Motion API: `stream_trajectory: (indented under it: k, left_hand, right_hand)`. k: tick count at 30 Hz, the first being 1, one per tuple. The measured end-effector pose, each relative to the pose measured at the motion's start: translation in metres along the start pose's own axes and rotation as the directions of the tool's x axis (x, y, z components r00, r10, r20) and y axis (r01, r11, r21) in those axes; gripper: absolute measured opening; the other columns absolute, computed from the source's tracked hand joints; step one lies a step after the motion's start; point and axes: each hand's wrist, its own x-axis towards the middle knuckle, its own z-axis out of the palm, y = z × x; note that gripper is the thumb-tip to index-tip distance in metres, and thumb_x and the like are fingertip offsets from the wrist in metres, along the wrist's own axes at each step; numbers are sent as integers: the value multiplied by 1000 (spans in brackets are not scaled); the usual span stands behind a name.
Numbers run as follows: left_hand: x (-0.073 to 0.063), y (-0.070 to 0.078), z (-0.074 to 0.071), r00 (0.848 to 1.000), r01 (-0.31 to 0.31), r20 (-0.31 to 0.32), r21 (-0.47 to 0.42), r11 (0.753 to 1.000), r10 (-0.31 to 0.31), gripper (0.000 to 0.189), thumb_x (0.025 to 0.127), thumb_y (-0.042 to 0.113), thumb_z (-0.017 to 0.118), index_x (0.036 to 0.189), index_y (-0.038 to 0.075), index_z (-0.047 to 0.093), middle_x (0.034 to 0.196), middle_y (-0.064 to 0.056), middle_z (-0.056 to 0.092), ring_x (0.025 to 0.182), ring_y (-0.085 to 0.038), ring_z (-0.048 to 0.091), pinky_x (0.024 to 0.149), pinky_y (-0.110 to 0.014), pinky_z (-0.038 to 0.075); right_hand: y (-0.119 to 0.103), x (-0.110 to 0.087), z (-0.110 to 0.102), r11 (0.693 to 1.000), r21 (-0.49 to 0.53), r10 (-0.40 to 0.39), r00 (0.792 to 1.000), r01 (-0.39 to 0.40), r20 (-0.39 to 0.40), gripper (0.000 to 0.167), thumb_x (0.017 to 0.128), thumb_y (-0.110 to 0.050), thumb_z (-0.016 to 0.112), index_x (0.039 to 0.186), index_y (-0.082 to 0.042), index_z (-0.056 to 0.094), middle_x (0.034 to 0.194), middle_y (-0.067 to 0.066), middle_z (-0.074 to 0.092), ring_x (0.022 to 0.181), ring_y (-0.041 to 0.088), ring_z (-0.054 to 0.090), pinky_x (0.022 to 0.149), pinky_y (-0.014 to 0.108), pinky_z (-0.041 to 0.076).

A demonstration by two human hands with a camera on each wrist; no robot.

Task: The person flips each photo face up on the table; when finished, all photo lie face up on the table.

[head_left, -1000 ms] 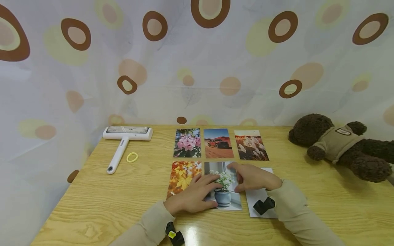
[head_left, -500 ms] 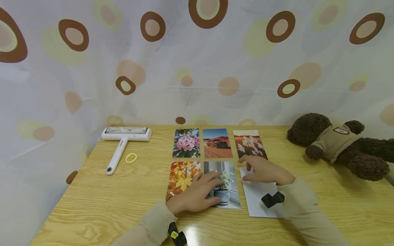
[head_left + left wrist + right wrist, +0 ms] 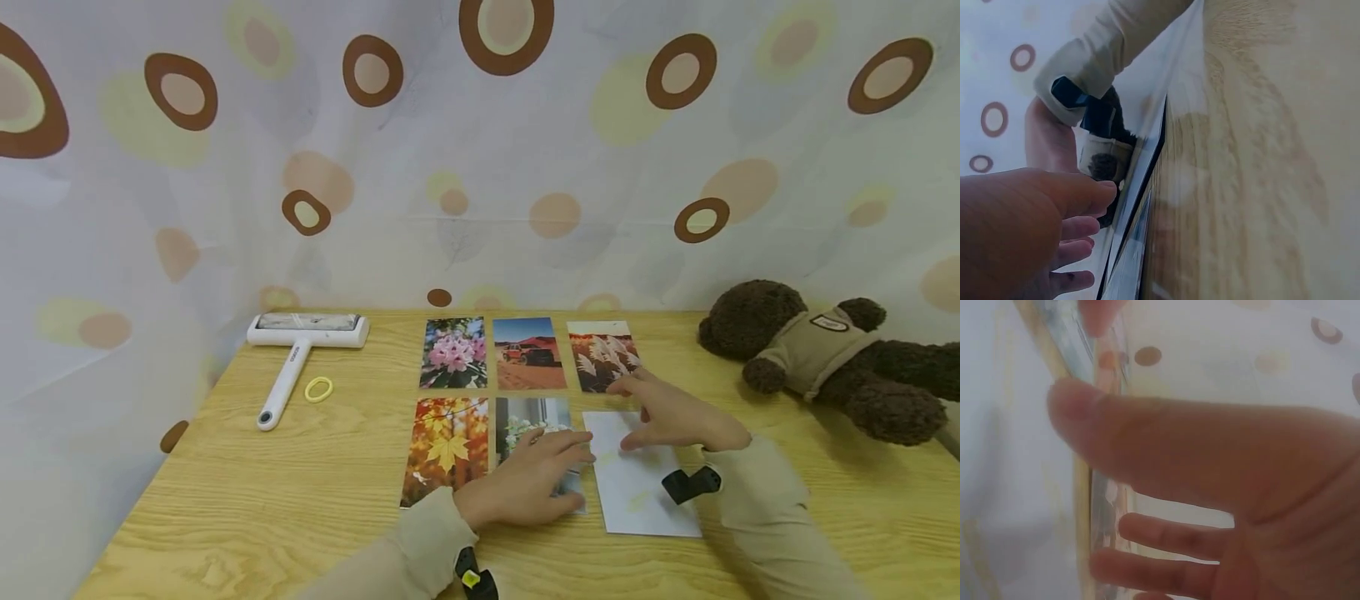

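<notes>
In the head view my left hand (image 3: 528, 483) lies spread over the flowerpot photo card (image 3: 531, 410), hiding much of it, its fingertips reaching the right edge. My right hand (image 3: 678, 417) hovers at or touches the upper part of a blank white card (image 3: 648, 508), thumb and fingers apart. That card bears faint yellowish marks. In the right wrist view, the thumb (image 3: 1116, 425) stretches across beside the white card (image 3: 1016, 456); whether it touches is unclear. The left wrist view shows my left hand (image 3: 1016, 219) with loosely bent fingers, pinching nothing.
Beside the flowerpot card lies a maple-leaf card (image 3: 446, 446). Behind are cards of pink flowers (image 3: 453, 354), a red car (image 3: 528, 354) and reeds (image 3: 600, 350). A white lint roller (image 3: 300, 342) and yellow ring (image 3: 318, 389) lie left, a teddy bear (image 3: 817, 350) right.
My right hand has left the flowerpot card and moved right to the white card. The left hand has slid right, uncovering the maple-leaf card.
</notes>
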Motion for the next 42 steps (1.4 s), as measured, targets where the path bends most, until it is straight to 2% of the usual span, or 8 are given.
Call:
stream_trajectory:
  k: [3,8,12,15,18,31,36,42]
  left_hand:
    - [8,7,2,999,-28,28,34,999,27,46,97,35,55,139,18,48,157,-1,30,144,-17,28,115,-49,23]
    - [17,17,3,996,-32,81,69,997,27,47,97,38,55,141,21,46,158,3,27,146,-18,25,117,-48,20]
    - [21,21,4,993,-41,118,125,991,26,46,97,40,54,140,24,48,158,6,28,145,-17,26,117,-47,21]
    - [22,23,5,987,-47,157,146,988,24,46,97,41,54,139,25,49,156,6,30,145,-17,27,117,-44,22]
    - [22,24,8,983,-61,183,159,985,31,46,97,42,54,139,26,49,156,6,32,145,-16,27,118,-40,21]
    - [23,25,11,986,-74,161,213,974,39,43,98,39,54,139,27,50,155,7,33,144,-15,29,118,-40,22]
    - [24,26,11,987,-65,159,210,976,32,42,98,37,54,139,28,50,155,9,33,144,-14,29,118,-40,22]
    - [24,27,14,989,-77,143,206,975,47,38,98,33,54,135,29,52,153,10,36,142,-13,31,117,-40,24]
  right_hand:
    - [3,-4,-3,1000,-4,7,1000,-7,24,67,74,-24,84,125,3,51,115,20,49,70,12,45,60,23,40]
    - [7,-13,-1,1000,-29,3,999,-2,46,70,71,-28,86,124,3,52,111,18,49,71,12,44,62,24,40]
    - [11,-18,1,996,-76,-44,999,45,12,68,68,-29,87,119,2,55,111,16,51,85,21,54,73,34,48]
    - [14,-18,3,990,-111,-88,996,86,-7,65,67,-31,87,116,0,56,111,15,52,99,29,55,83,44,49]
    - [16,-18,4,991,-105,-88,996,87,-3,66,67,-30,88,116,1,55,111,13,51,100,30,55,85,45,48]
    - [16,-15,6,994,-111,10,1000,-12,-21,77,60,-32,91,119,1,54,109,11,56,99,30,57,84,47,49]
    - [19,-13,4,995,-85,56,998,-56,5,80,57,-36,92,117,0,53,109,11,57,99,28,57,84,45,49]
    - [25,-14,6,996,-14,88,994,-87,57,83,56,-39,91,116,1,51,114,15,57,106,35,57,89,48,48]
